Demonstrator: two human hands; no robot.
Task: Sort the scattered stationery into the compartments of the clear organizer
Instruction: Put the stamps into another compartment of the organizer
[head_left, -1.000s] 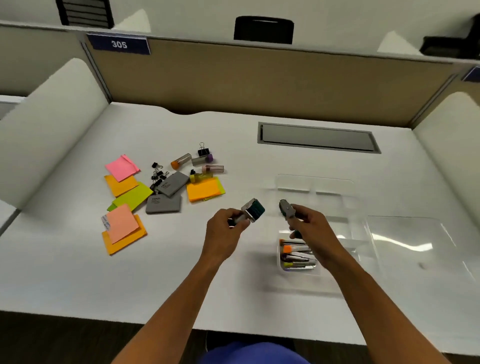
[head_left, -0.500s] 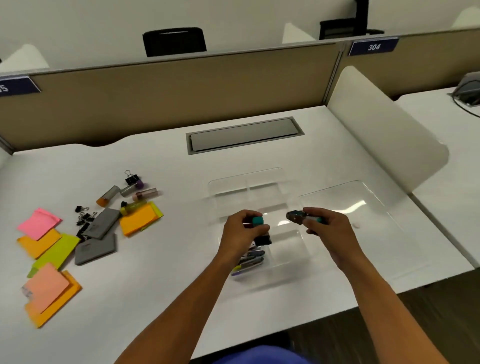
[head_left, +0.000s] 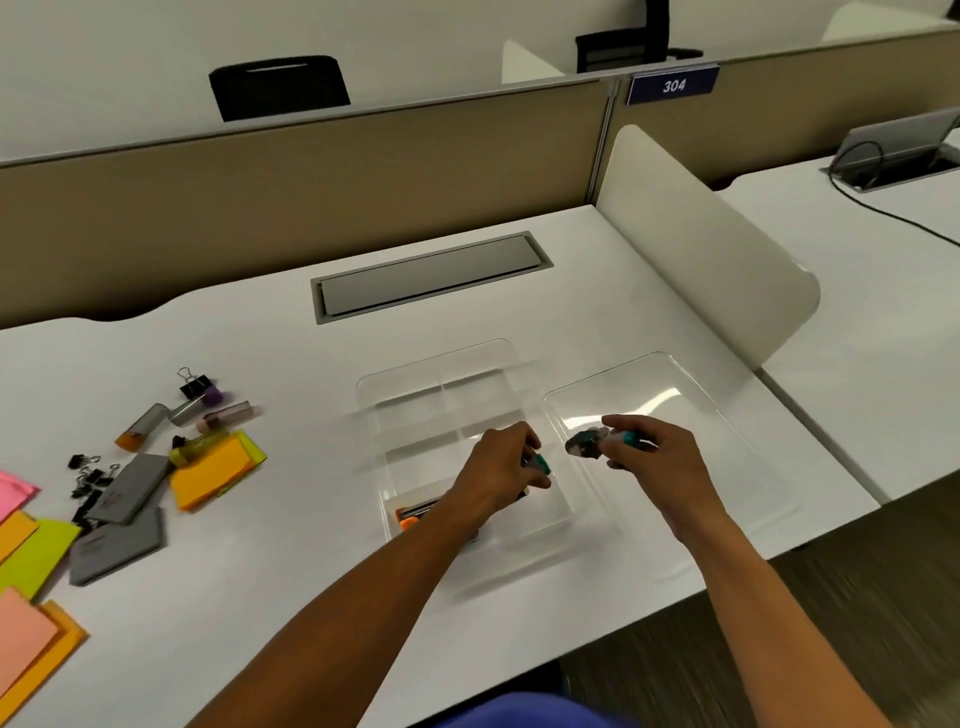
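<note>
Far left on the surface (head_left: 260, 545) lie the unsorted things: sticky notes (head_left: 215, 475), grey pads (head_left: 122, 488), binder clips (head_left: 85, 478) and a few short tubes (head_left: 140, 426), all well apart from my hands.

The organizer (head_left: 441, 379) sits at centre, its far compartments bare as far as I can tell. The near-left compartment holds markers (head_left: 415, 512), their long axes running left to right, partly hidden by my left forearm.

My left hand (head_left: 498, 467) hangs over the organizer's near half with its fingers curled round a small teal item (head_left: 543, 463); that grip is closed on it, and the item sits just above the compartment to the right of the markers, as best I can judge. I cannot tell exactly what the item is.

My right hand (head_left: 654, 457) is over the lid (head_left: 675, 379) lying just right of the organizer, pinching a grey-and-teal item (head_left: 587, 444) that points left, toward the organizer. Its long axis runs roughly left to right.

The drop turns on this: the free near compartment lies directly under my left hand, so that hand is nearer and looks set to release first. My right hand's item is to the right of the organizer's wall and needs a short move left before it can go in.
</note>
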